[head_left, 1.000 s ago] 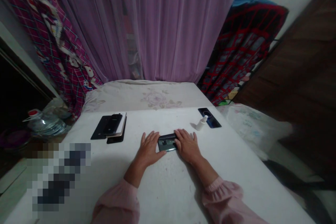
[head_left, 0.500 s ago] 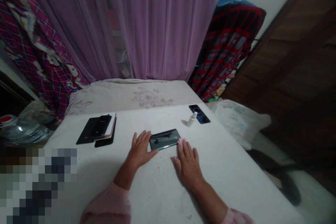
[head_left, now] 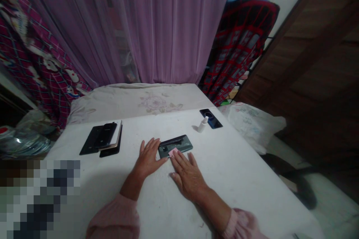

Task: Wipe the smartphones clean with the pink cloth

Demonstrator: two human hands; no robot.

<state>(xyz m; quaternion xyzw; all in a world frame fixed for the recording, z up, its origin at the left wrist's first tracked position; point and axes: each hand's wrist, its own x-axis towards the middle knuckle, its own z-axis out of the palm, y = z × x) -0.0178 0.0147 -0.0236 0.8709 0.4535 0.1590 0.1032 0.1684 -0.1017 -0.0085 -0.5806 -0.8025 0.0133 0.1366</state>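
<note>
Phone stack (head_left: 103,138) noted at L of desk (head_left: 238,183). L hand (head_left: 148,155): fingers spread apart, not clamped, tips just beside L end of phone (head_left: 175,146). Phone lies back up, near desk centre; judged light, stiff, prob. slippery, glass fragile; best held by long edges. R hand (head_left: 187,176): fingers extended, unclamped, tips pressed on pink pad (head_left: 173,152) atop phone. Pad seen further L than in prior frame. Spray bottle (head_left: 202,124) and 2nd phone (head_left: 211,118) at far R.
</note>
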